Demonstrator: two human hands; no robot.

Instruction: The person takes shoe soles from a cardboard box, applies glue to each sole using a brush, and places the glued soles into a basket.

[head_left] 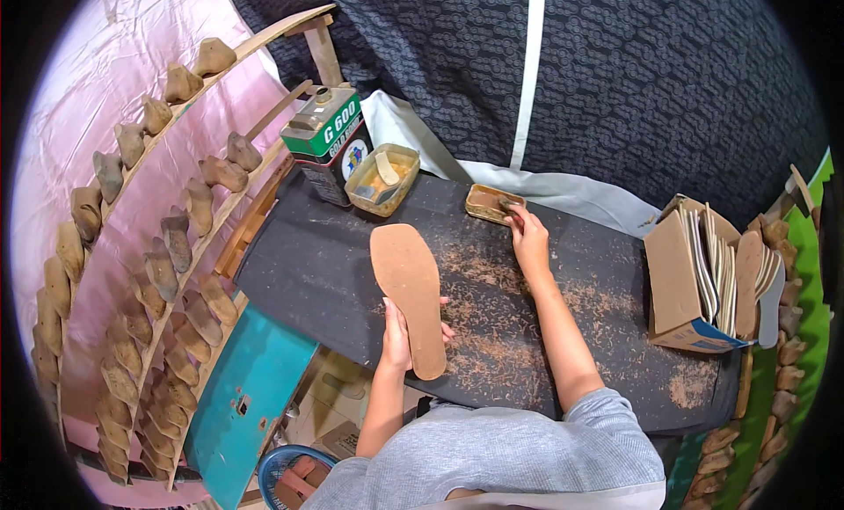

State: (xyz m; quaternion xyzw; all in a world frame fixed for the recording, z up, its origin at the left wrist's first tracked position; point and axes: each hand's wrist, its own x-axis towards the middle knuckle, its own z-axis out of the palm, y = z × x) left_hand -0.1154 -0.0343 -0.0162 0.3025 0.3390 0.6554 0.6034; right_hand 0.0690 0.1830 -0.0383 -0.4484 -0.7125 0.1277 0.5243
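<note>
A long tan insole lies flat on the dark work board. My left hand grips its near end, thumb side against the edge. My right hand reaches to the board's far side and holds a small brush whose tip dips into a small brown tin. Brown crumbs and dust are scattered on the board between both hands.
A green and black metal can and a square plastic tub of yellow glue stand at the far left of the board. A cardboard box of upright insoles sits at the right. Wooden racks of shoe lasts run along the left.
</note>
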